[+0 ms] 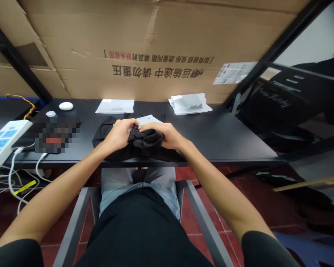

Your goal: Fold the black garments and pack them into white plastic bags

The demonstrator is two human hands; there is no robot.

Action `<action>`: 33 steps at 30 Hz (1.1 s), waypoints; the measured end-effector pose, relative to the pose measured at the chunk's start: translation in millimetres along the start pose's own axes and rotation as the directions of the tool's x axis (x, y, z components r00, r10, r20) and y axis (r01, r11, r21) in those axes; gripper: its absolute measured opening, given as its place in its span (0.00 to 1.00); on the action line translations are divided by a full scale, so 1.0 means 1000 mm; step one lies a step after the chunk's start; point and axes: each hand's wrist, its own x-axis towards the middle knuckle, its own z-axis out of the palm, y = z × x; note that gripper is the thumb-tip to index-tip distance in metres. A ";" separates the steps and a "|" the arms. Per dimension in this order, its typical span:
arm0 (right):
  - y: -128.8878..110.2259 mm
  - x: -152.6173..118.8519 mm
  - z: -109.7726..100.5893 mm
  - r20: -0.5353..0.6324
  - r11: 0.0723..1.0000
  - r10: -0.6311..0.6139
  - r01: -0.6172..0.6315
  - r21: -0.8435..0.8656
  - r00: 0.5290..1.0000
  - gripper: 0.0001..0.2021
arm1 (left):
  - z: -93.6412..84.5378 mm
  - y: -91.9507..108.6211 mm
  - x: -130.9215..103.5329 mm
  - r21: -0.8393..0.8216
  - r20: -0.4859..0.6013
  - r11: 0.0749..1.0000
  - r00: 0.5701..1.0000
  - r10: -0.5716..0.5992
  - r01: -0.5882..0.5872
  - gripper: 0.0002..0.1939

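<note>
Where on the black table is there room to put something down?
The widest bare patch of the table lies right of the right hand, below the plastic bag. It is crowded left of the left hand, near the power strip.

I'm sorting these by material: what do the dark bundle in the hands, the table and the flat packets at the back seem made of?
The bundle looks like soft matte black cloth: it bunches and creases. The table seems hard, smooth and black, perhaps laminate or painted board. The packets look like thin, translucent plastic film.

Both arms reach forward, left hand (pixel 119 134) and right hand (pixel 167 135) meeting, fingers curled.
</note>
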 end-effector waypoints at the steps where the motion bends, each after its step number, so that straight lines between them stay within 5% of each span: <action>1: 0.002 0.000 -0.003 0.045 0.999 0.031 -0.029 -0.042 0.998 0.24 | 0.000 -0.001 0.001 0.017 -0.025 0.999 0.999 -0.026 0.027 0.12; 4: 0.002 -0.001 -0.011 0.156 0.980 0.113 -0.084 -0.182 0.981 0.39 | 0.002 -0.001 0.001 0.091 -0.049 0.993 0.997 -0.067 0.072 0.15; 8: -0.010 0.001 -0.016 0.148 0.919 0.218 -0.152 -0.365 0.965 0.48 | 0.008 0.009 -0.005 0.324 -0.054 0.944 0.998 -0.042 0.057 0.22; 14: -0.033 0.016 -0.010 0.012 0.677 0.413 -0.299 -0.673 0.911 0.31 | 0.018 0.032 -0.011 0.538 -0.157 0.833 0.986 -0.052 0.130 0.15; 18: -0.036 0.028 0.004 -0.111 0.493 0.558 -0.436 -0.753 0.822 0.22 | 0.022 0.040 -0.006 0.533 -0.166 0.842 0.986 0.001 0.089 0.09; 23: -0.022 0.042 0.023 -0.131 0.454 0.639 -0.509 -0.731 0.758 0.13 | 0.028 0.036 -0.004 0.447 -0.141 0.895 0.986 0.089 -0.017 0.07; 26: -0.018 0.041 0.028 -0.097 0.463 0.613 -0.456 -0.760 0.784 0.15 | 0.028 0.029 -0.007 0.403 -0.154 0.915 0.983 0.095 -0.025 0.07; 29: -0.024 0.023 0.025 -0.026 0.520 0.466 -0.297 -0.801 0.885 0.18 | 0.020 0.023 -0.013 0.353 -0.182 0.935 0.982 0.041 0.026 0.01; 33: -0.038 -0.013 0.010 0.095 0.674 0.110 -0.004 -0.739 0.989 0.18 | 0.000 0.010 -0.024 0.181 -0.184 0.954 0.961 -0.205 0.238 0.19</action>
